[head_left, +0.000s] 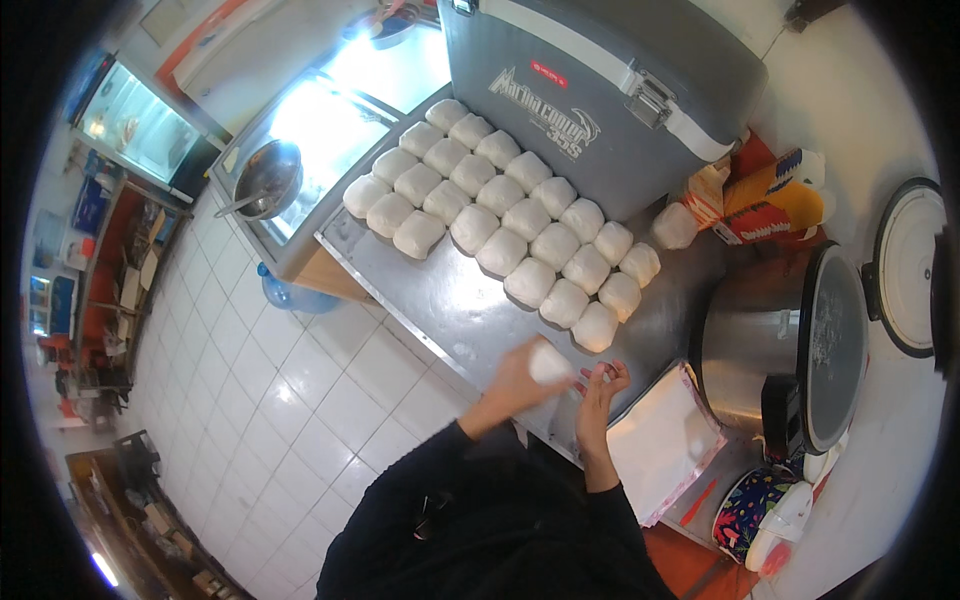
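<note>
In my left hand (518, 380) is a white, rounded, dough-like ball (549, 364), held above the near edge of the steel tabletop (455, 325). The hand is slightly blurred. Just to its right, my right hand (603, 384) has its fingers bent but apart, with nothing visible in them. Beyond both hands, several matching white balls (501, 195) sit close together in slanting rows. One more pale rounded piece (675, 226) lies apart from the rows, beside an orange and yellow carton (770, 205).
A large grey cooler box (600, 90) stands behind the balls. On the right are a steel cooker (770, 340) with its lid up and a pale cloth or sheet (660, 445). At left, a metal bowl (268, 180) rests on a glass-topped case; a blue bottle (295, 292) is below.
</note>
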